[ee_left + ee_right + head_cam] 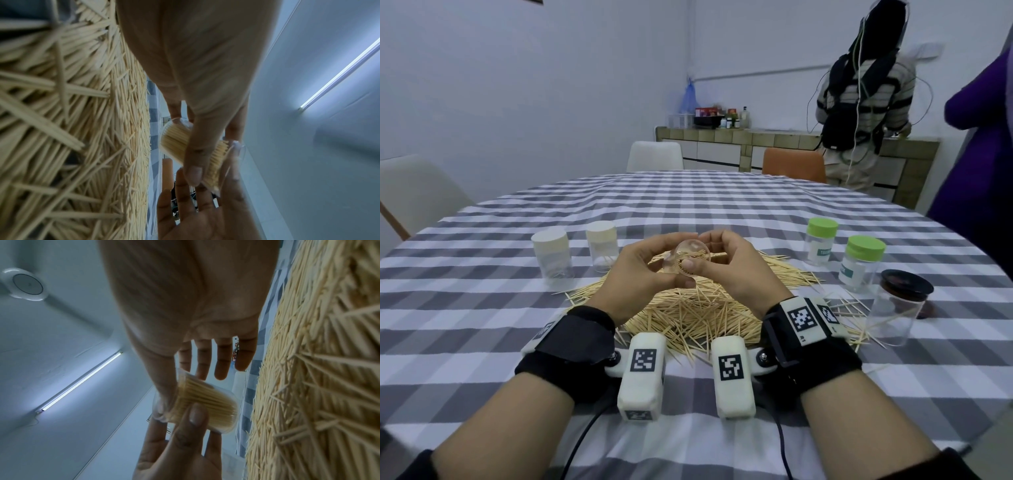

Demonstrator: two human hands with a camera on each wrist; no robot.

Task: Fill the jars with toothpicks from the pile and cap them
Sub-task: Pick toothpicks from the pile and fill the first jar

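Left hand (pixel 645 270): one, fingers curled round the clear jar (pixel 690 262).
Right hand (pixel 732 263): one, thumb and fingers clamped on that jar's other side.
Jar in the fingers: one, packed with toothpicks, uncapped.
Pile (pixel 688 308): one, beneath both hands.
Capped jars beyond the fingers: five.

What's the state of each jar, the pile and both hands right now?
held jar: uncapped, tilted, packed with toothpicks
left hand: grips held jar
right hand: holds held jar
white-capped jars: capped, upright
green-capped jars: capped, upright
dark-lidded jar: lid on, nearly empty
toothpick pile: loose on table
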